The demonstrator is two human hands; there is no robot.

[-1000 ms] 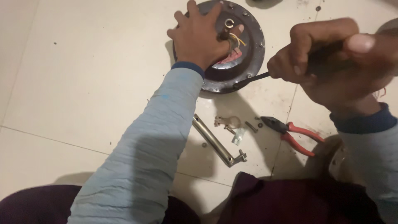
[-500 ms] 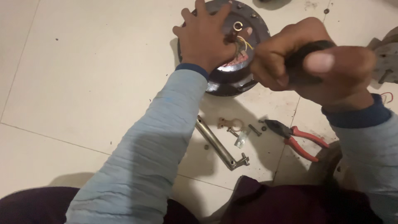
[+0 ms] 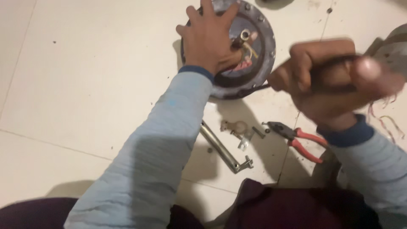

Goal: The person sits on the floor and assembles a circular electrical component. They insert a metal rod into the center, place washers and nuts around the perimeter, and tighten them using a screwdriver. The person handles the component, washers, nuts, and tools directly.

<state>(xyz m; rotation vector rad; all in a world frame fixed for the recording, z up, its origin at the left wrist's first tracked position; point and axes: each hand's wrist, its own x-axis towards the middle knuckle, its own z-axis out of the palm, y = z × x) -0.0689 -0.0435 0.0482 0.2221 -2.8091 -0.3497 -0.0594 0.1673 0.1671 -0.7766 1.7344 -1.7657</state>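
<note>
1. Underneath everything lies the tiled floor [image 3: 85, 85], pale and glossy, with grout lines crossing it and small specks of dirt scattered about.
2. Next in size is the round motor housing [image 3: 259, 51], a dark metal disc with bolts around its rim, resting flat on the floor near the top edge of the view. A short shaft stands up at its centre, with yellow and red wires beside it.
3. Pressed on top of that disc is the left hand [image 3: 210, 42], fingers spread flat and released, palm down on the left half of the housing; it grips nothing.
4. To the right, the right hand [image 3: 335, 82] is clenched in a fist around the dark handle of a screwdriver [image 3: 328, 78]. Its thin shaft runs left and down to the housing's lower rim. This hand is blurred.
5. Below it lie the red-handled pliers [image 3: 296, 138], flat on the floor, jaws pointing up-left.
6. Left of the pliers, a metal rod [image 3: 220, 146] lies slanted, with a small fitting at its lower end.
7. Between rod and pliers sit small metal parts [image 3: 239, 129], close together.
8. At the right edge, thin loose wires [image 3: 388, 121] trail beside the right sleeve.
</note>
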